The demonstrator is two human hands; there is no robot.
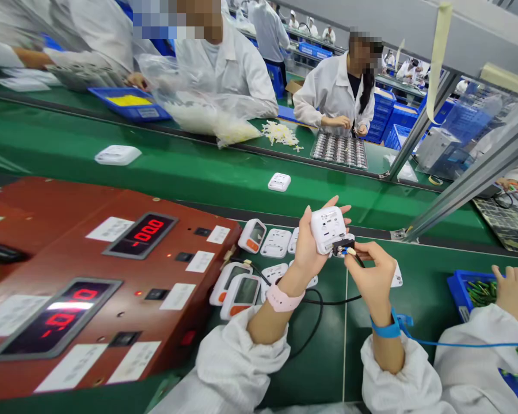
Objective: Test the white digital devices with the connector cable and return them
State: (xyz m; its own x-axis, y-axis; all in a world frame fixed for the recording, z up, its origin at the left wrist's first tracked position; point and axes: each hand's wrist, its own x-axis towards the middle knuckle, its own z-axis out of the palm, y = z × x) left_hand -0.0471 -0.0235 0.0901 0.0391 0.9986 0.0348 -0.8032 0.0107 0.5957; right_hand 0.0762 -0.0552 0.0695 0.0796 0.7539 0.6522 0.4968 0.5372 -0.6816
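My left hand (309,246) is wrapped around a white plastic device (327,229), held upright above the green bench with its back side facing me. My right hand (371,270) pinches a small black connector (344,248) with coloured wires against the bottom edge of that device. A black cable (315,313) runs from the connector down across the bench. Below my hands lie several more white devices with screens (240,290), some face down (276,242). A pink band sits on my left wrist, and a blue strap with a blue cord on my right.
A red test console (112,276) with two red digit displays fills the left. A green conveyor (198,167) carries two white devices (117,154). A co-worker's hand (513,290) rests at a blue bin (461,287) at right. Other people in white coats work across the belt.
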